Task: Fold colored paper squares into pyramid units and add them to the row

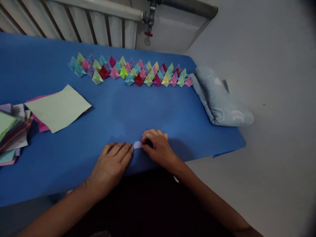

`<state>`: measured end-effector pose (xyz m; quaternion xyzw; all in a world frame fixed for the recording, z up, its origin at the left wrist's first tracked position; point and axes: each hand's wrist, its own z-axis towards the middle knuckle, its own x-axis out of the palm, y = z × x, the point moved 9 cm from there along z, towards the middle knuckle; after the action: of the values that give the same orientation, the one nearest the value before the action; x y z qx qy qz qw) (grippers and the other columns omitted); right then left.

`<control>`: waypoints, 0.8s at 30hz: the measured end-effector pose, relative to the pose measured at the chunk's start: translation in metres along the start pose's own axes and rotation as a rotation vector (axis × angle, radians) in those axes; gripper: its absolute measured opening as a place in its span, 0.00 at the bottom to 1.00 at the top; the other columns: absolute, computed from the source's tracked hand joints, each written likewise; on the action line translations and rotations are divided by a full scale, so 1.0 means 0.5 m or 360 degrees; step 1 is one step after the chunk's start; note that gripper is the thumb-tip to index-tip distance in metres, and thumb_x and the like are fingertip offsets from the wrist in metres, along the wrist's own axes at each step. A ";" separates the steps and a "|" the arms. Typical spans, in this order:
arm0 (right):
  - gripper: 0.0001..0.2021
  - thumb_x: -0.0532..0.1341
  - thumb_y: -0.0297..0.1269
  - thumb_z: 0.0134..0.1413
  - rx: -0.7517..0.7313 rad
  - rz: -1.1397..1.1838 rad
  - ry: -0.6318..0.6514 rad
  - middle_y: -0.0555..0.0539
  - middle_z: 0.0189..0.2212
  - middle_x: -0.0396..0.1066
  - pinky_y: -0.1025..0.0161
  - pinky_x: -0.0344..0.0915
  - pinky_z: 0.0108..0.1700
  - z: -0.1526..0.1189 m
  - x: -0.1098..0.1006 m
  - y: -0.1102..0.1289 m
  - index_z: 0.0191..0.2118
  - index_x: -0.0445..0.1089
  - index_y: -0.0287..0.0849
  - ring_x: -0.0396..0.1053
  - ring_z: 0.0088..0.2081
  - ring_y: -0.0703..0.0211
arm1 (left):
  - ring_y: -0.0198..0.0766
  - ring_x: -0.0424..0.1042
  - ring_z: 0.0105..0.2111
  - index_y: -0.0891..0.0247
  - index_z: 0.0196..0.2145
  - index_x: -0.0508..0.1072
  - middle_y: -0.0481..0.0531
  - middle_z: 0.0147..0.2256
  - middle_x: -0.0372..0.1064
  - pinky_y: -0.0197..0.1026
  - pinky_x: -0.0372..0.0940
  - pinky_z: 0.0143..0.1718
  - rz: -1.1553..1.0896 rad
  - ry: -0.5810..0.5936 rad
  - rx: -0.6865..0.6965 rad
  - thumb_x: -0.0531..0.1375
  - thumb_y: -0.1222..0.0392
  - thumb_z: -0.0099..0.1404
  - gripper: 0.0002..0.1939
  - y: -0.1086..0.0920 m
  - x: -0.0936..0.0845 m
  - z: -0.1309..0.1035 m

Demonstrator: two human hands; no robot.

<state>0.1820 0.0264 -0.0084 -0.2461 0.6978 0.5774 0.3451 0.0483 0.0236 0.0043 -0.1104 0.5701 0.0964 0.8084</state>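
A small piece of folded lilac paper [137,144] lies on the blue-covered surface near its front edge, between my two hands. My left hand [112,161] lies low with its fingers together, the fingertips pressing on the paper's left end; its thumb is hidden. At the right end, my right hand [158,146] is closed, thumb and forefinger pinching the paper. Only the middle of the paper shows, with a jagged, peaked top edge. Both ends are covered by my fingers.
Rows of colourful folded paper boats [148,79] stand along the back. Pale green and pink sheets [59,108] lie to the left, beside a stack of coloured paper [12,135]. A folded light-blue blanket [214,95] rests at the right by the wall. Behind is a radiator [98,26].
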 end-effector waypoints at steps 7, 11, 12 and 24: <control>0.04 0.61 0.27 0.53 -0.0003 -0.0028 -0.0014 0.51 0.40 0.73 0.56 0.50 0.46 -0.002 -0.001 0.001 0.32 0.68 0.44 0.64 0.45 0.56 | 0.51 0.68 0.47 0.68 0.55 0.69 0.62 0.49 0.72 0.51 0.60 0.45 0.0130 0.0033 -0.0048 0.47 0.74 0.66 0.23 -0.016 0.003 0.013; 0.05 0.61 0.27 0.53 -0.0022 -0.0062 -0.0037 0.51 0.41 0.73 0.56 0.51 0.47 -0.004 -0.002 0.001 0.34 0.69 0.44 0.64 0.45 0.56 | 0.51 0.68 0.47 0.69 0.54 0.70 0.64 0.48 0.72 0.51 0.60 0.45 0.0096 0.0022 -0.0056 0.48 0.73 0.66 0.21 -0.016 0.006 0.017; 0.05 0.61 0.28 0.53 -0.0033 -0.0070 -0.0050 0.50 0.42 0.73 0.55 0.52 0.47 -0.006 -0.001 0.002 0.36 0.69 0.45 0.65 0.45 0.55 | 0.50 0.68 0.47 0.68 0.54 0.70 0.64 0.49 0.71 0.51 0.60 0.46 0.0070 0.0021 -0.0074 0.47 0.73 0.66 0.22 -0.014 0.008 0.016; 0.06 0.62 0.33 0.56 -0.0066 -0.0110 -0.0108 0.46 0.47 0.71 0.53 0.53 0.49 -0.017 -0.001 0.009 0.41 0.71 0.45 0.64 0.49 0.52 | 0.49 0.68 0.52 0.65 0.59 0.66 0.63 0.54 0.70 0.54 0.60 0.51 -0.0129 -0.0048 -0.0195 0.47 0.70 0.70 0.23 0.003 0.016 -0.020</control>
<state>0.1772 0.0191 -0.0045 -0.2573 0.6647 0.5875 0.3831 0.0415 0.0222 -0.0064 -0.1813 0.5458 0.0999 0.8119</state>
